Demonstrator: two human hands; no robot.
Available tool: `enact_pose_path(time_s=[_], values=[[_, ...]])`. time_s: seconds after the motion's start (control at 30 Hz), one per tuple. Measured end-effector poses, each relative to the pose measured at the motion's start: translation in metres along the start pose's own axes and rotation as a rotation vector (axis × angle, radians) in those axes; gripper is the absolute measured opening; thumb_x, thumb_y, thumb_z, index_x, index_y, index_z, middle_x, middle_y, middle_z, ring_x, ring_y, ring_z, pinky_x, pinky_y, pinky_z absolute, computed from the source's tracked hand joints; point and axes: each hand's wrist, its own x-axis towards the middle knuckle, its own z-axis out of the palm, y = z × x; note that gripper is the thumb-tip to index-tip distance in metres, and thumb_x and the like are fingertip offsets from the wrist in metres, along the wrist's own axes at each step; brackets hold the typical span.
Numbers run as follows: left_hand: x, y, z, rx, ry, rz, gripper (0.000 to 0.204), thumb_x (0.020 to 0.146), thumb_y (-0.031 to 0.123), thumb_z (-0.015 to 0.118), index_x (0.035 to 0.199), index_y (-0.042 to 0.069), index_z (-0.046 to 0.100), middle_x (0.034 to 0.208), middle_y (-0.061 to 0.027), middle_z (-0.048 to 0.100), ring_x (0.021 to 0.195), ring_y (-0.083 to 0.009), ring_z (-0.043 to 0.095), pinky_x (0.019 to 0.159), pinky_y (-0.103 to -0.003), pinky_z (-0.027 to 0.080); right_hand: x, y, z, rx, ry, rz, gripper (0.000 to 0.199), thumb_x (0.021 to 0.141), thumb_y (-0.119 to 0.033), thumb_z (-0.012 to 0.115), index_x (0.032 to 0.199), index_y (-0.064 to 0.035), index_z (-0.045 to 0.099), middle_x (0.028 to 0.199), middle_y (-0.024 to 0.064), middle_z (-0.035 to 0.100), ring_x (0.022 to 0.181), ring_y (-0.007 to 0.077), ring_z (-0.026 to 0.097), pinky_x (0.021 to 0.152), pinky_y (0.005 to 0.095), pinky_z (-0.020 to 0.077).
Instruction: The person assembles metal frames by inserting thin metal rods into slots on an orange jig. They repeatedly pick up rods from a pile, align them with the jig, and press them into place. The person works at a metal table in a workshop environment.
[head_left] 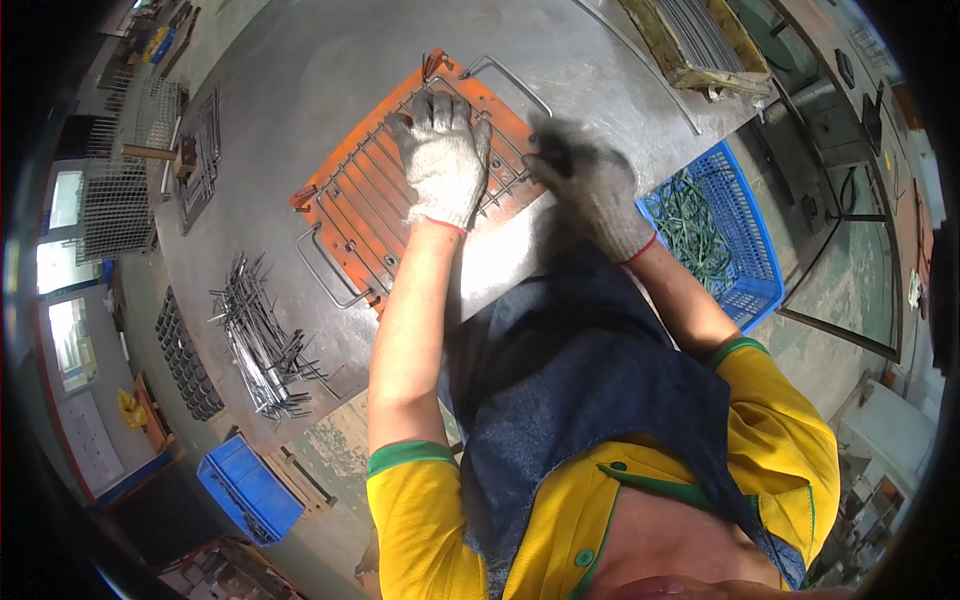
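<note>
An orange plate (500, 110) lies at a slant on the grey metal table (300, 90), with thin metal rods (352, 222) laid across it as a grid. A bent wire handle (517, 76) sticks out at its far right end and another at its near left end. My left hand (443, 165), in a white knit glove with dark fingertips, rests on the rods with its fingers stretched out. Close to the plate's right edge is my right hand (600, 195), gloved the same way. Motion smears its fingers, so I cannot see whether they hold anything.
Left of the plate lies a heap of bent wire pieces (262, 335). A blue basket (748, 235) of green strips stands at the table's right edge. A tray of metal rods (695, 45) sits at the far right. Wire mesh racks (120, 185) and a blue bin (250, 490) are at left.
</note>
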Motion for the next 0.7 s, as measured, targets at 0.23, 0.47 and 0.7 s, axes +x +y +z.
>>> enact_pose_path(time_s=[0.23, 0.47, 0.7], values=[[-0.015, -0.009, 0.017, -0.222, 0.174, -0.012, 0.04, 0.098, 0.036, 0.046, 0.107, 0.0, 0.061, 0.109, -0.0206, 0.059, 0.107, -0.0358, 0.056, 0.098, -0.045, 0.042, 0.016, 0.047, 0.041, -0.315, 0.121, -0.282, 0.053, 0.087, -0.028, 0.066, 0.135, -0.011, 0.05, 0.136, 0.0159, 0.051, 0.125, 0.0313, 0.05, 0.105, 0.0397, 0.0414], [-0.034, -0.029, -0.015, -0.676, 0.246, -0.431, 0.039, 0.092, 0.032, 0.056, 0.12, 0.007, 0.059, 0.118, -0.0158, 0.061, 0.107, -0.0351, 0.059, 0.092, -0.043, 0.048, 0.012, 0.053, 0.041, 0.144, 0.229, -0.165, 0.038, 0.093, -0.019, 0.058, 0.13, -0.0083, 0.055, 0.127, 0.012, 0.059, 0.112, 0.023, 0.061, 0.096, 0.0355, 0.0479], [-0.176, -0.227, -0.083, -0.084, 0.152, -1.069, 0.031, 0.09, 0.034, 0.062, 0.097, 0.004, 0.067, 0.081, -0.0175, 0.066, 0.07, -0.0338, 0.064, 0.065, -0.045, 0.05, 0.012, 0.056, 0.047, 0.205, 0.21, -0.224, 0.032, 0.097, -0.013, 0.054, 0.128, -0.0051, 0.056, 0.125, 0.009, 0.06, 0.102, 0.0156, 0.063, 0.086, 0.0289, 0.0525]])
